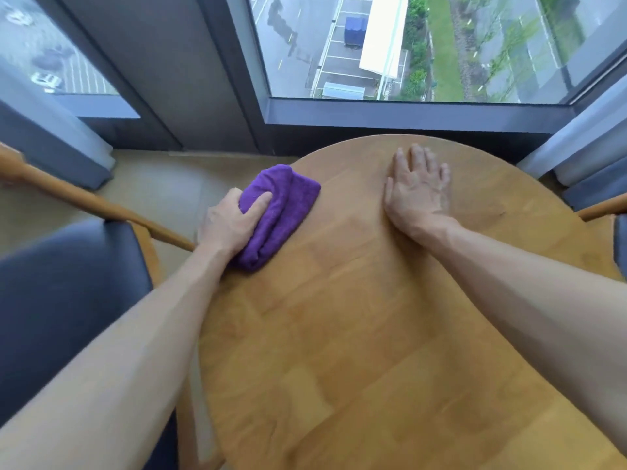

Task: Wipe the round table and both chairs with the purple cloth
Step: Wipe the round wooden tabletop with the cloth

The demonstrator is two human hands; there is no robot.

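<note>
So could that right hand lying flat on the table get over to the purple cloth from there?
Probably yes. The right hand rests open on the table, and only bare wood lies between it and the purple cloth. The left hand already grips the cloth's near side.

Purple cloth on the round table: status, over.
Left hand grips folded purple cloth at left edge of round wooden table. Right hand flat on tabletop, holding nothing. Nothing in the way.

round wooden table (390, 334) fills centre-right. folded purple cloth (288, 205) on its far-left edge, left hand (230, 225) on the cloth. right hand (419, 191) flat on the far tabletop. dark-cushioned wooden chair (64, 293) left of table; second chair (610, 212) at right edge. window (424, 45) beyond.
</note>
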